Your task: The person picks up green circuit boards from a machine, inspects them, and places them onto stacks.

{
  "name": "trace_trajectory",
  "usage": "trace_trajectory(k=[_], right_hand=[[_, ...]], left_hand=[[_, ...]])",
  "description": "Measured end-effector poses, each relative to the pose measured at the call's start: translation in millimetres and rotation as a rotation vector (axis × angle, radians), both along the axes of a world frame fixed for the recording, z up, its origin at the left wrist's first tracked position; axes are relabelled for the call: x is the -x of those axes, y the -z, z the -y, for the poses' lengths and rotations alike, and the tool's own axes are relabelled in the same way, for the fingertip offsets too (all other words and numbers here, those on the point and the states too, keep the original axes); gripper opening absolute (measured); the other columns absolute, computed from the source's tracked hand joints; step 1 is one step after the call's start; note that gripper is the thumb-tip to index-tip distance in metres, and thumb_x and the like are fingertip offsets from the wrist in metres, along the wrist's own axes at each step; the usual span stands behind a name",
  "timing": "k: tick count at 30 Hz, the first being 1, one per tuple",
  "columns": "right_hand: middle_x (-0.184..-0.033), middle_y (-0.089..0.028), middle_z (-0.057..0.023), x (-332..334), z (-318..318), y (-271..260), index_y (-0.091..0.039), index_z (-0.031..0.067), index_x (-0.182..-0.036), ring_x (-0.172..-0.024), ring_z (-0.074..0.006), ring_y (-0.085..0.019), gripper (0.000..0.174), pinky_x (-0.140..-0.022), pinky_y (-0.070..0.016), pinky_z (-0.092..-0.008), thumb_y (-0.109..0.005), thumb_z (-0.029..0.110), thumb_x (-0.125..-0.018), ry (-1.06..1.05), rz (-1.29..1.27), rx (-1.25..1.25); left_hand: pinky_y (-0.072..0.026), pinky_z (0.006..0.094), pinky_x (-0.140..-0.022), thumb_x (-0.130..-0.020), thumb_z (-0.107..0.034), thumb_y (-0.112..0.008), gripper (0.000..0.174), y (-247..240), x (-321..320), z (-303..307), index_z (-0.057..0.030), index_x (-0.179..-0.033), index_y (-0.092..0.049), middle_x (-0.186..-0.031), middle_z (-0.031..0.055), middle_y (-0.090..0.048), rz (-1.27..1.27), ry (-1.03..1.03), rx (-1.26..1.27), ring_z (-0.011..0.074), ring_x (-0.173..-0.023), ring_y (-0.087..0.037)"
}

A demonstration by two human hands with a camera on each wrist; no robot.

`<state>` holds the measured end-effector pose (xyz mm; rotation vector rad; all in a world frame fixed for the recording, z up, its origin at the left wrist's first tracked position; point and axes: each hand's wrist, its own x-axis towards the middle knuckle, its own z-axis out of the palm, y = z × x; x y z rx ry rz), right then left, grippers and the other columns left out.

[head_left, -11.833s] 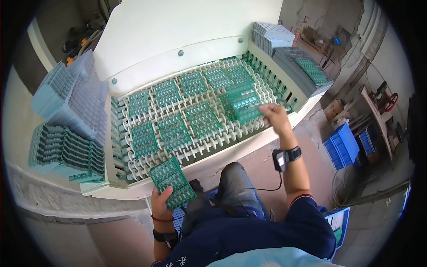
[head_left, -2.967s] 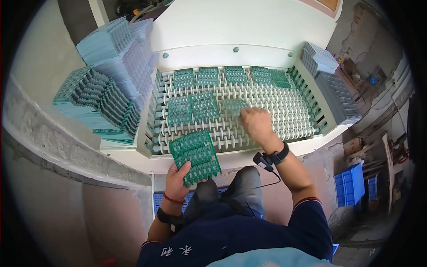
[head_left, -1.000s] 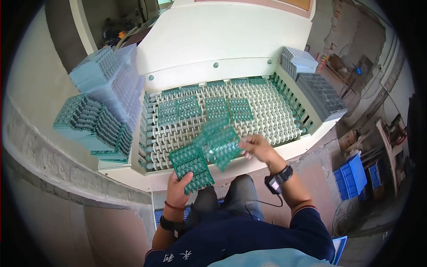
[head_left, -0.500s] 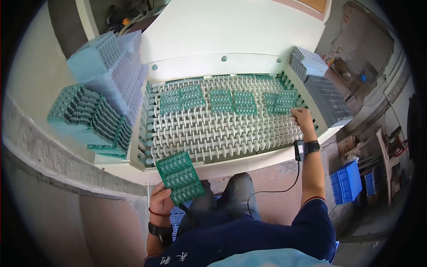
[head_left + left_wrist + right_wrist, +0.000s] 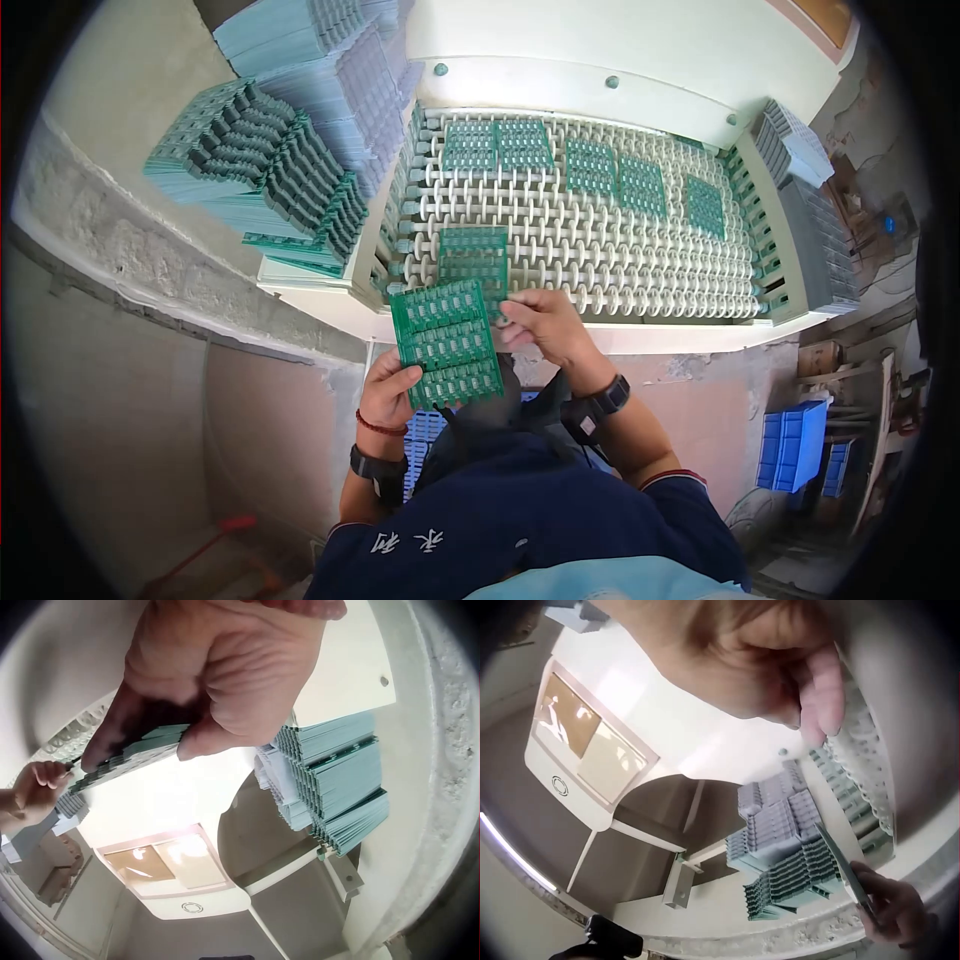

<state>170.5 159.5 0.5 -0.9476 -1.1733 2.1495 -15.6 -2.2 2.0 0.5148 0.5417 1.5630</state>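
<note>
In the head view my left hand (image 5: pixel 388 388) grips a small stack of green printed circuit boards (image 5: pixel 447 342) by its lower left edge, thumb on top. The left wrist view shows the stack (image 5: pixel 131 756) edge-on between thumb and fingers. My right hand (image 5: pixel 550 328) has thumb and fingertips at the lower right corner of another green circuit board (image 5: pixel 472 250), blurred, which extends past the stack over the rollers. In the right wrist view my right hand's (image 5: pixel 757 667) fingers are curled. Several circuit boards (image 5: pixel 590 167) lie in a row across the white roller conveyor (image 5: pixel 600 262).
Tall stacks of green boards (image 5: pixel 262 175) and pale bluish boards (image 5: pixel 335 85) stand left of the conveyor. Grey stacks (image 5: pixel 815 240) stand on its right side. A white machine hood (image 5: pixel 560 45) rises behind. A blue bin (image 5: pixel 790 445) sits at the lower right.
My right hand has come back from the conveyor's right side to the held stack, leaving a board on the rollers. The row of boards has moved farther back over the past second.
</note>
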Motion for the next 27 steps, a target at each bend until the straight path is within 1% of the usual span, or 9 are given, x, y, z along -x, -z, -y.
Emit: trace_trajectory(k=[4,6,7,10,16,19,21,24,27], right_hand=[[-0.077,-0.064,-0.0111,17,5,-8,-0.061,-0.0066,-0.095,-0.064,-0.0149,-0.064,0.021,-0.054,-0.0545,-0.0257,-0.057,0.013,-0.088,-0.124,0.030,-0.016],[-0.073,-0.064,-0.0092,6,9,-15,-0.063,-0.0046,-0.093,-0.063,-0.0131,-0.064,0.023,-0.053,-0.0530,-0.0243,-0.058,0.017,-0.088,-0.134,0.250,-0.257],[-0.066,-0.061,-0.0056,2,13,-19,-0.064,-0.0024,-0.089,-0.058,-0.0108,-0.061,0.023,-0.049,-0.0506,-0.0227,-0.060,0.020,-0.087,-0.139,0.262,-0.240],[-0.063,-0.058,-0.0032,-12,20,-13,-0.064,-0.0016,-0.086,-0.053,-0.0088,-0.058,0.022,-0.045,-0.0486,-0.0216,-0.063,0.021,-0.085,-0.227,0.190,-0.186],[-0.059,-0.056,-0.0021,-29,-6,-12,-0.064,-0.0023,-0.079,-0.048,-0.0067,-0.053,0.020,-0.042,-0.0459,-0.0196,-0.062,0.017,-0.085,0.075,0.206,-0.263],[-0.058,-0.058,-0.0042,-45,-30,-12,-0.064,-0.0032,-0.079,-0.046,-0.0080,-0.055,0.020,-0.042,-0.0463,-0.0209,-0.061,0.015,-0.085,0.172,0.407,-0.329],[-0.055,-0.060,-0.0062,-56,-37,-14,-0.064,-0.0039,-0.077,-0.045,-0.0095,-0.056,0.021,-0.043,-0.0461,-0.0233,-0.062,0.016,-0.083,0.217,0.600,-0.445],[-0.054,-0.060,-0.0069,-78,-49,-15,-0.065,-0.0035,-0.074,-0.044,-0.0099,-0.057,0.023,-0.044,-0.0453,-0.0245,-0.063,0.018,-0.082,0.245,0.717,-0.569],[-0.053,-0.060,-0.0096,-112,-65,-10,-0.066,-0.0018,-0.071,-0.047,-0.0152,-0.059,0.025,-0.048,-0.0452,-0.0287,-0.066,0.023,-0.077,0.308,0.848,-0.641]], left_hand=[[-0.0562,0.0424,-0.063,-0.083,-0.005,-0.055,0.033,4,2,9,0.0058,-0.114,-0.050,-0.104,0.0215,-0.060,-0.099,-0.149,0.161,0.0305,-0.083,-0.065],[-0.0562,0.0409,-0.062,-0.083,-0.005,-0.056,0.033,1,4,6,0.0055,-0.113,-0.051,-0.103,0.0202,-0.061,-0.104,-0.111,0.159,0.0288,-0.081,-0.065],[-0.0561,0.0393,-0.061,-0.083,-0.006,-0.057,0.032,-1,4,4,0.0051,-0.113,-0.051,-0.101,0.0189,-0.062,-0.115,-0.061,0.156,0.0271,-0.079,-0.065],[-0.0552,0.0362,-0.057,-0.083,-0.007,-0.058,0.031,-4,-7,-16,0.0045,-0.111,-0.052,-0.098,0.0170,-0.062,-0.170,-0.113,0.201,0.0236,-0.073,-0.064],[-0.0535,0.0328,-0.052,-0.086,-0.006,-0.055,0.023,-3,-12,-37,0.0021,-0.107,-0.053,-0.093,0.0143,-0.063,-0.183,-0.139,0.249,0.0213,-0.068,-0.064],[-0.0522,0.0320,-0.051,-0.087,-0.006,-0.054,0.019,-7,-8,-33,0.0020,-0.104,-0.054,-0.089,0.0137,-0.064,-0.259,-0.262,0.289,0.0214,-0.064,-0.063],[-0.0521,0.0319,-0.051,-0.087,-0.006,-0.054,0.019,-7,-2,-25,0.0021,-0.103,-0.054,-0.090,0.0140,-0.063,-0.249,-0.254,0.284,0.0214,-0.064,-0.063],[-0.0516,0.0316,-0.050,-0.086,-0.006,-0.054,0.018,-7,-4,-16,0.0029,-0.102,-0.054,-0.090,0.0149,-0.063,-0.221,-0.274,0.296,0.0213,-0.064,-0.062],[-0.0523,0.0329,-0.050,-0.086,-0.007,-0.056,0.019,-9,-5,-16,0.0037,-0.102,-0.054,-0.090,0.0156,-0.063,-0.269,-0.274,0.318,0.0228,-0.064,-0.063]])
